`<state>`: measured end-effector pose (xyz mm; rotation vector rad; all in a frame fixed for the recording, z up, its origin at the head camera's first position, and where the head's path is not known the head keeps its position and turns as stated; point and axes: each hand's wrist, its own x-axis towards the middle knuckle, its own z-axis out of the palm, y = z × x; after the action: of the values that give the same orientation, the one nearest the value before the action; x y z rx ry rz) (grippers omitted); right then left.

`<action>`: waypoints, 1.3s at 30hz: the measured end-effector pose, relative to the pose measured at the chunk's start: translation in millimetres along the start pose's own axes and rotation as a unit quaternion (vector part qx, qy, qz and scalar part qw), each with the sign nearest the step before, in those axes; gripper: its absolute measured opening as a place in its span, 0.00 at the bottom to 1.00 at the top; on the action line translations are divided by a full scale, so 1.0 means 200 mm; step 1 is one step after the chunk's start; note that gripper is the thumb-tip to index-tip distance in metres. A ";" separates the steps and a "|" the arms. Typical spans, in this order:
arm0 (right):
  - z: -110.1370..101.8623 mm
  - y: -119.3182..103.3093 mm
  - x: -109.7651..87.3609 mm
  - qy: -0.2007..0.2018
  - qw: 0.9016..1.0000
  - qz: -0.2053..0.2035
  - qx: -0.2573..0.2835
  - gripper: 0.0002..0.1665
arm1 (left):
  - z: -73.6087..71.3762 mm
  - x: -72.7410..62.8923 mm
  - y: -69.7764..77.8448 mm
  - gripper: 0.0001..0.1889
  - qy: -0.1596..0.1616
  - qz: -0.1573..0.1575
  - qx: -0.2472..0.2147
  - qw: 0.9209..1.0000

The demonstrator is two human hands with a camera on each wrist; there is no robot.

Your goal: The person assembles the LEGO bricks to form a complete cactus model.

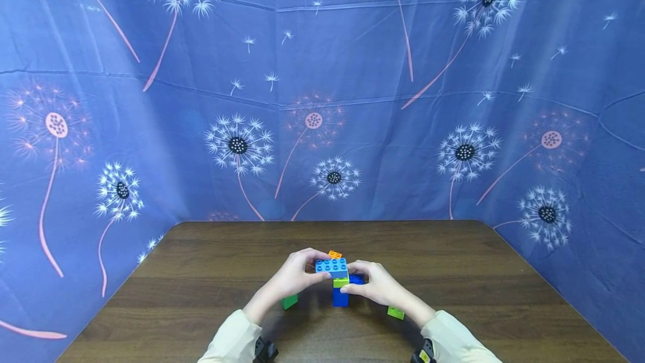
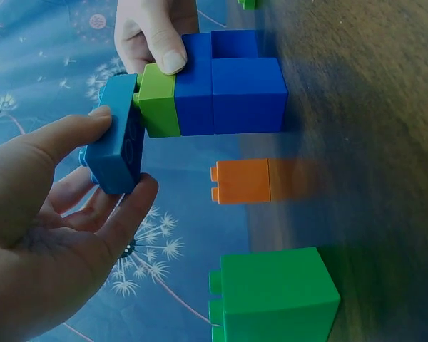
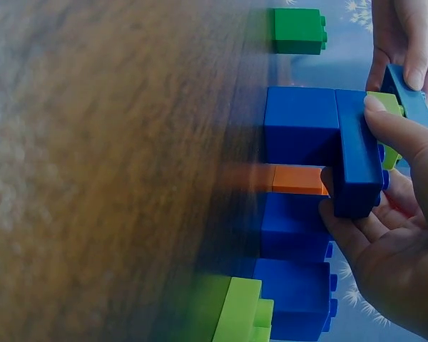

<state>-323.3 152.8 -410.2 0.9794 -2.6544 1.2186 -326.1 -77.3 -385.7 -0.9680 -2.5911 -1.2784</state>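
My left hand point(image 1: 296, 274) pinches a light blue brick point(image 1: 331, 268) between thumb and fingers. In the left wrist view this brick is slightly tilted, its underside right at the studs of a small lime brick point(image 2: 159, 107). That lime brick sits on top of a long dark blue brick point(image 3: 358, 153), which rests on another blue brick point(image 3: 302, 125) standing on the table. My right hand point(image 1: 375, 283) grips the overhanging end of the long dark blue brick, its thumb on top beside the lime brick and its fingers underneath.
The brown wooden table point(image 1: 232, 251) also bears a green brick point(image 1: 289, 301) to the left and an orange brick point(image 2: 242, 180) behind the stack. More blue bricks point(image 3: 296, 299) and a lime brick point(image 1: 396, 312) stand to the right. A blue dandelion cloth point(image 1: 383, 144) hangs behind.
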 end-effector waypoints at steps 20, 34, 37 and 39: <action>0.01 0.04 0.01 -0.003 1.000 -0.001 -0.009 0.25 | -0.02 0.02 0.01 0.18 -0.042 -0.008 0.001 0.999; 0.01 0.03 0.01 -0.007 1.000 0.001 -0.013 0.24 | -0.02 0.02 0.00 0.17 -0.049 0.000 0.000 0.999; 0.01 0.03 0.01 -0.005 1.000 -0.001 -0.012 0.24 | -0.02 0.02 0.00 0.17 -0.053 -0.004 -0.006 0.999; 0.01 0.04 0.01 -0.004 1.000 -0.002 -0.014 0.24 | -0.02 0.02 0.00 0.17 -0.054 -0.003 -0.010 0.999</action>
<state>-328.9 153.6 -415.4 0.9881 -2.6662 1.1750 -331.2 -78.5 -382.0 -1.0608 -2.6678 -1.2897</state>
